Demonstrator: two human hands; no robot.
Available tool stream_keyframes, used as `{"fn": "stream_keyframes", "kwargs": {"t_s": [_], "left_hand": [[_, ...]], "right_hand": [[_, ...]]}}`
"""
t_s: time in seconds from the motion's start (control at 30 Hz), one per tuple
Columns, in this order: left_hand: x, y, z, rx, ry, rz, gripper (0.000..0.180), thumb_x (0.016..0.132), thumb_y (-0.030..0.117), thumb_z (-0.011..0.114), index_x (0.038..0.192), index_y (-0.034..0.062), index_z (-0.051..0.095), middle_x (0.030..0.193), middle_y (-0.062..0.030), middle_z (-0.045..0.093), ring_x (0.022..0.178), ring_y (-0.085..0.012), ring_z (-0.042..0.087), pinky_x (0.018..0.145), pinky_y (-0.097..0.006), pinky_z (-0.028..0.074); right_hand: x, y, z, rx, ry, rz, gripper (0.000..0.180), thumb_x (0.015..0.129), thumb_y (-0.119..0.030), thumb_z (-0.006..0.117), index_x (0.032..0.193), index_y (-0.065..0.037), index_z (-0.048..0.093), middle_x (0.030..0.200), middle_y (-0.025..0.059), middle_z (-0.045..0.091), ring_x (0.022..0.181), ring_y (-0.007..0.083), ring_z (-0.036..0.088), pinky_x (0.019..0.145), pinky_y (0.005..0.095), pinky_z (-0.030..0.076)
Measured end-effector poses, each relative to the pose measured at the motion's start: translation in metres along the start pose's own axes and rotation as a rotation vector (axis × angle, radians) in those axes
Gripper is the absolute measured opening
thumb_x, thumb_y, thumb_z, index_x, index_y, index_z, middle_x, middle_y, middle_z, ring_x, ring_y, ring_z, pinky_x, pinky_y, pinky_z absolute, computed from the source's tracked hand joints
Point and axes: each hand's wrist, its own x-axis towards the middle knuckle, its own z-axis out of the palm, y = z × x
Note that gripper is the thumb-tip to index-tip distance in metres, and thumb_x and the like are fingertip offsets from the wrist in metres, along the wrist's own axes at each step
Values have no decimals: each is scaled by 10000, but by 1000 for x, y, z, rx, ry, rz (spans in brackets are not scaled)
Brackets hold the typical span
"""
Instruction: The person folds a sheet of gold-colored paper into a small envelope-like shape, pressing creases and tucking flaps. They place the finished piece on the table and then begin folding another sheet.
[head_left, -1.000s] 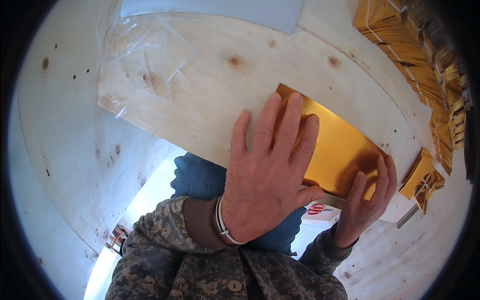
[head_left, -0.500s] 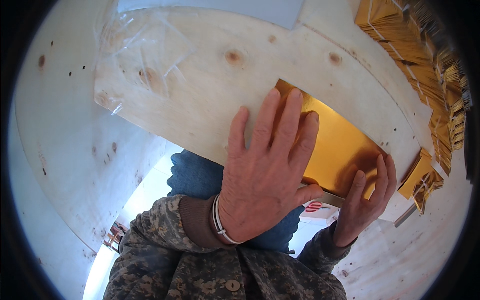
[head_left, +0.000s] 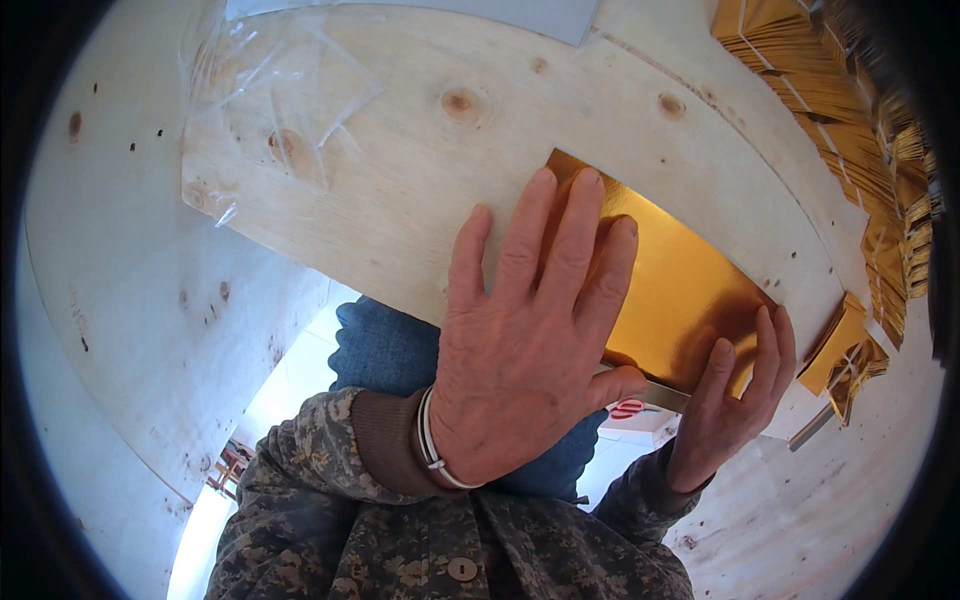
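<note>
A shiny gold sheet [head_left: 680,280] lies flat on a pale plywood board [head_left: 420,190] near its front edge. My left hand [head_left: 520,350] rests flat on the sheet's left part, fingers spread and pointing away from me, thumb at the sheet's near edge. My right hand [head_left: 735,400] touches the sheet's near right corner, its fingers curled up over the edge. A thin grey strip [head_left: 655,395] shows under the sheet's near edge between the two hands.
A crumpled clear plastic bag [head_left: 270,100] lies at the board's far left. Several bundles of gold sheets [head_left: 850,110] are stacked along the right side, with more gold pieces [head_left: 850,350] by my right hand. A pale blue sheet [head_left: 420,12] lies at the far edge.
Both hands stay on the gold sheet in nearly the same pose. The view has shifted slightly, so the board and plastic bag sit a little lower in the picture.
</note>
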Motion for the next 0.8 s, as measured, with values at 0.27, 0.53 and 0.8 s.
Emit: {"fn": "stream_keyframes", "kwargs": {"t_s": [0.27,0.53,0.8], "left_hand": [[1,0,-2,-4,-15,4,948,645,514,820,1387,19,498,1529,-231,368,1412,-405,346,1080,-588,332],[0,-1,-1,-24,13,7,964,623,522,826,1377,16,503,1516,-236,383,1420,-400,344,1109,-571,312],[-1,2,-3,17,6,-23,925,617,538,818,1341,41,531,1514,-222,390,1407,-383,356,1100,-592,294]], "right_hand": [[0,0,0,9,3,-7,380,997,-263,595,1305,-40,614,1404,177,529,1305,350,523,1056,465,477],[-1,1,1,4,12,-7,374,1001,-279,593,1294,-48,621,1406,168,533,1302,340,530,1054,463,487],[0,3,1,4,12,-7,374,1001,-285,587,1294,-55,620,1395,168,541,1294,341,539,1052,468,491]]}}
